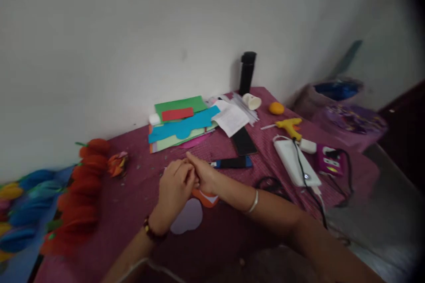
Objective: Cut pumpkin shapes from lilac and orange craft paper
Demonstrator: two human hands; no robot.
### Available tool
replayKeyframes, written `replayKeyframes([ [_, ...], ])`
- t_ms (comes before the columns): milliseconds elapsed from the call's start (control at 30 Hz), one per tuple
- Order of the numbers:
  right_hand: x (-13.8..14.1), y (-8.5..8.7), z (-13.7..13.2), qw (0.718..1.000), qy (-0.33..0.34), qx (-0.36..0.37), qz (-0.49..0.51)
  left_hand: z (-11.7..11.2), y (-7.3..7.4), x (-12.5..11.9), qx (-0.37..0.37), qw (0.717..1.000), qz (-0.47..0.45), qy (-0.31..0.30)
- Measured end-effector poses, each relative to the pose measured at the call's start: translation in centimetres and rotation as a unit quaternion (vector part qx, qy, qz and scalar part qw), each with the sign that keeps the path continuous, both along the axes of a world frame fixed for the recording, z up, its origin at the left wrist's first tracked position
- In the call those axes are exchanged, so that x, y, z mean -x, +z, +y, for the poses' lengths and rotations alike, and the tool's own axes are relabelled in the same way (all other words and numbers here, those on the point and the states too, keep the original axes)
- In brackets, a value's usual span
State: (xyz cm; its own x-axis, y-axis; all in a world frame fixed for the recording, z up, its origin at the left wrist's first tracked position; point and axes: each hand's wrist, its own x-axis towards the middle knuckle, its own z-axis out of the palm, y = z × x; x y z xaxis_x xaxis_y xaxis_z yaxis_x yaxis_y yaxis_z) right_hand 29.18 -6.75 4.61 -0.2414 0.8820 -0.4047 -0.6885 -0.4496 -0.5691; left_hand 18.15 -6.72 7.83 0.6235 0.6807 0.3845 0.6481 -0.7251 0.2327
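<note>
My left hand (175,184) and my right hand (204,174) are pressed together over the middle of the table, fingers curled in against each other. Whatever lies between them, if anything, is hidden. Below the hands is a lavender rounded cut-out (187,217), partly covered by the left wrist. An orange cut-out with a white edge (208,199) shows just under my right hand. A blue-and-black cutter (232,162) lies just beyond my right wrist.
Coloured sheets (182,126), a white paper (230,118) and a dark phone (244,141) lie at the back. A black bottle (247,73) stands by the wall. Rightward are a yellow glue gun (289,127), white power bank (295,162) and purple extension box (328,161). Red-orange pieces (83,190) line the left.
</note>
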Motion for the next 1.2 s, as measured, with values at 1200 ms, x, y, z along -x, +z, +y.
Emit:
replayKeyframes([
  [1200,3.1,-4.8,8.5,0.982,0.048,-0.082,-0.166,12.9,-5.5,10.3,0.221,0.962,0.117,0.114],
])
